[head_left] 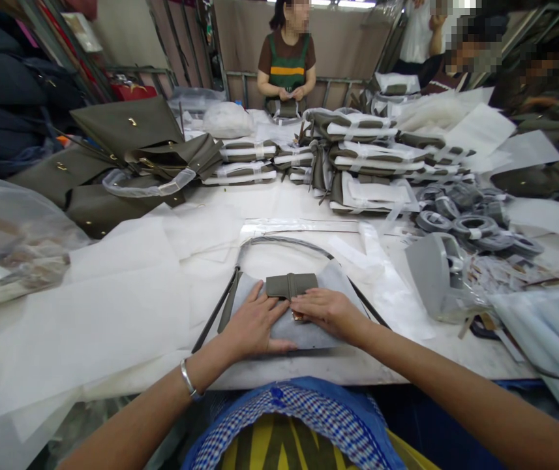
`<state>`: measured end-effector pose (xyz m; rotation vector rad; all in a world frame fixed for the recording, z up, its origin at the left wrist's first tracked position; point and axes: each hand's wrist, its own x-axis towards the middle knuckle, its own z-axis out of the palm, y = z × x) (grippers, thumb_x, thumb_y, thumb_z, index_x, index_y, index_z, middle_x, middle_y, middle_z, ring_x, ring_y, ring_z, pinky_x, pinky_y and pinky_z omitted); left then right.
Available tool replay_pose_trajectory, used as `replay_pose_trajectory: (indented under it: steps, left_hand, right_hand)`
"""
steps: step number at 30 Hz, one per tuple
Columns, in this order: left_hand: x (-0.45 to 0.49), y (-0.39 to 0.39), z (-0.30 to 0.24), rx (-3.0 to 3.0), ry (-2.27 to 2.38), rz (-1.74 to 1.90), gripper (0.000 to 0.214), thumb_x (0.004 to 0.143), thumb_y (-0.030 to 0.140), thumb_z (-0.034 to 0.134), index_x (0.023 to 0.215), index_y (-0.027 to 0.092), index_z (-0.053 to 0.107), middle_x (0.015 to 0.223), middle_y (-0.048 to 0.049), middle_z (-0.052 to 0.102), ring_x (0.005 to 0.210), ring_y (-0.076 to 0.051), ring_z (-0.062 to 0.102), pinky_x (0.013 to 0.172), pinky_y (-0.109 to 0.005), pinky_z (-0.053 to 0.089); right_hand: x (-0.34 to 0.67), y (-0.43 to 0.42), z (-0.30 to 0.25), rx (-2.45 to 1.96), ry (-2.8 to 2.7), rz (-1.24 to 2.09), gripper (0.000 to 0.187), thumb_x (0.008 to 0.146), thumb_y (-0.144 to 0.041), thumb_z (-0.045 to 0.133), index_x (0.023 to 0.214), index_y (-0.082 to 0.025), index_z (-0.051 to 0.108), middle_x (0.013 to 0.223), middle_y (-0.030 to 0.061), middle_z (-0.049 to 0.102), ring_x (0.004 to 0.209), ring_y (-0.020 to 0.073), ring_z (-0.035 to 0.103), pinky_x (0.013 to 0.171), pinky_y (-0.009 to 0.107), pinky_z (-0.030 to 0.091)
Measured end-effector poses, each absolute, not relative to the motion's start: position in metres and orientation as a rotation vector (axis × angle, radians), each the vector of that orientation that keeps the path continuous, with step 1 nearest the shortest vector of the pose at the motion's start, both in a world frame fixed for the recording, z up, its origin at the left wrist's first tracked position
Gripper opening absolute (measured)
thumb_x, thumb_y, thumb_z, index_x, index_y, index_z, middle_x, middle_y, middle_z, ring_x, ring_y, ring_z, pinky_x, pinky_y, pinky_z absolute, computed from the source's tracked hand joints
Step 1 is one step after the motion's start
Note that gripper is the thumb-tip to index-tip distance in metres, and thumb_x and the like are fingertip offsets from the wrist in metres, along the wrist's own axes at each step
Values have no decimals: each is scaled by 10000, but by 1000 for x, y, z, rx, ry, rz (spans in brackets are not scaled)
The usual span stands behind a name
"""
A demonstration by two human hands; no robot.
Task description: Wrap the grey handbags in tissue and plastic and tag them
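A handbag [233,303] in olive-grey lies on the table in front of me, with a pale grey sheet [331,334] spread across its front. Its flap [279,287] folds down over the top of the sheet, and a strap with a gold-coloured clasp [297,315] hangs from its middle. My left hand [259,323] rests flat on the sheet, fingers spread, fingertips by the flap's lower edge. The fingers of my right hand [331,313] are pressed together on the strap just above the clasp, partly hiding it. A long handle [289,240] loops behind the bag.
Wrapped bags [372,163] are stacked at the back; unwrapped olive bags [130,153] stand back left. White sheets [113,313] cover the left side. At right are grey rolls [475,225] and a tape dispenser [430,267]. A co-worker [286,59] sits opposite; others are back right.
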<state>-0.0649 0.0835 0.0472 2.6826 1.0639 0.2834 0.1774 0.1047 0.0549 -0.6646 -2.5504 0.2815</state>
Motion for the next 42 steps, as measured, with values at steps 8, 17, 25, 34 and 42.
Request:
replay_pose_trajectory:
  steps: [8,17,25,34,42]
  left_hand:
    - [-64,82,47,2687,1085,292,843,788,812,465,1346,182,504,1192,-113,629,1216,-291,524,1220,-532,91]
    - [-71,65,48,2848,1053,664,493,916,523,567,1223,138,597,1159,-112,694,1064,-254,643,1028,-461,498]
    - [-68,57,43,2748,666,579,365,980,124,413,1328,151,519,1353,-91,603,1288,-169,528,1073,-325,490]
    - [-63,47,41,2835,776,542,373,975,201,440,1334,164,536,1343,-92,611,1251,-195,568,1047,-343,516]
    - [-73,49,2,3258,690,566,544,954,214,436,1484,125,352,1447,-83,500,1288,-211,534,1022,-326,518]
  right_hand:
    - [184,103,48,-613,-2525,459,335,997,-187,465,1298,-222,608,1221,81,685,1166,182,632,1003,370,537]
    - [186,105,32,-591,-2534,510,339,991,-173,473,1293,-241,612,1210,53,695,1166,176,630,986,361,537]
    - [181,103,35,-708,-2611,510,289,995,-185,447,1194,-211,655,1159,43,715,1068,165,669,930,315,540]
    - [162,116,50,-731,-2805,192,143,943,-261,596,856,-204,694,915,12,725,859,154,617,764,288,453]
    - [163,96,66,-947,-2821,173,166,944,-339,574,995,-200,649,1062,26,704,862,159,622,781,310,449]
